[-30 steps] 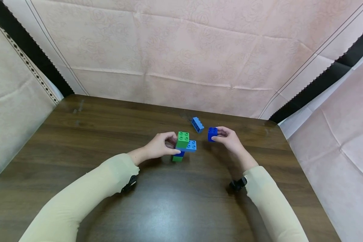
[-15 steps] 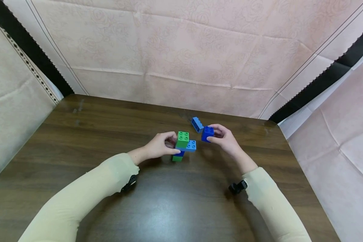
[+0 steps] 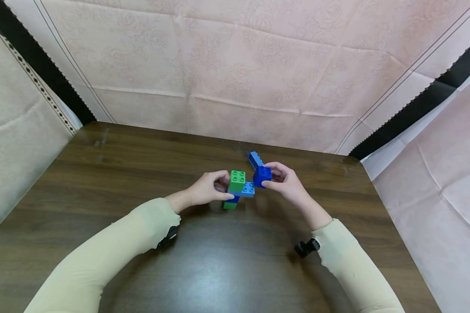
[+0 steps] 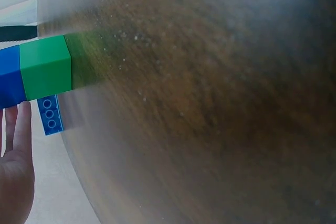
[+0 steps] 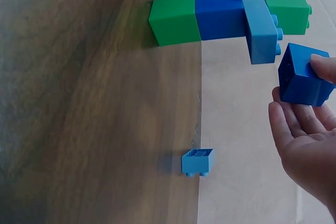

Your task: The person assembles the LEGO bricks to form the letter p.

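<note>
A tower of toy building bricks (image 3: 236, 181) stands on the table. From the bottom it runs green, dark blue, a longer light blue brick (image 5: 261, 32) that juts out to the right, then green on one end of it. My left hand (image 3: 199, 190) holds the tower, thumb in front at the dark blue and light blue bricks. My right hand (image 3: 286, 182) pinches a dark blue brick (image 5: 302, 77) between thumb and fingers. In the right wrist view that brick is close above the bare studs of the light blue one, a small gap between them.
Behind the tower a loose light blue brick (image 3: 255, 160) lies on its side on the brown wooden table (image 3: 149, 156). It is partly overlapped by the held brick in the head view. Pale cloth (image 3: 235, 65) hangs beyond the table's back edge.
My right hand has carried the dark blue brick leftward to the tower's right side. The left hand and the tower have stayed in place.
</note>
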Demonstrator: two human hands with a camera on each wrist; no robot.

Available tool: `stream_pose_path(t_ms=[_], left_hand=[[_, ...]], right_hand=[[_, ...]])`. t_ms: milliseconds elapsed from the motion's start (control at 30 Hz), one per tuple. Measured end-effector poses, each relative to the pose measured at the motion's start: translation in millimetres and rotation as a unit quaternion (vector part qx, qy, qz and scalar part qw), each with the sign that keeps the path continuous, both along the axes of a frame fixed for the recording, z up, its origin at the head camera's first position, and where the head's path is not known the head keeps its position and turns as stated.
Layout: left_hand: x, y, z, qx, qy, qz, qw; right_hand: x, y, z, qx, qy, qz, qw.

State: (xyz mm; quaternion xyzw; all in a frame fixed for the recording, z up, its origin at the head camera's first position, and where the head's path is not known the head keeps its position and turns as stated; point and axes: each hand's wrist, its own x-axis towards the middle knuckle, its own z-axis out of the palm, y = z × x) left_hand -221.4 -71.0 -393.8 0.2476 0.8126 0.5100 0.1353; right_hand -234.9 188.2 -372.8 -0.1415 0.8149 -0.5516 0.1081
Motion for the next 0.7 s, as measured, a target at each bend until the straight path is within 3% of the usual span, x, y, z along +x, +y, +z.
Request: stream_pose_path(t_ms=[67, 167, 533, 700], left_hand=[[4.8, -0.5, 7.5, 0.002, 0.002, -0.001, 1.0], [6.5, -0.7, 10.2, 0.002, 0.001, 0.0, 1.0], [5.2, -0.9, 8.2, 0.006, 0.003, -0.003, 1.0], [-7.5, -0.7, -12.0, 0.006, 0.005, -0.001, 1.0]], right_hand=[[2.2, -1.4, 0.8, 0.003, 0.004, 0.005, 1.0], [5.0, -3.3, 1.5, 0.006, 0.008, 0.012, 0.9999], [7.1, -5.4, -2.6, 0.031, 0.033, 0.018, 0.9988], [7.2, -5.3, -4.2, 0.047, 0.051, 0.024, 0.9973]])
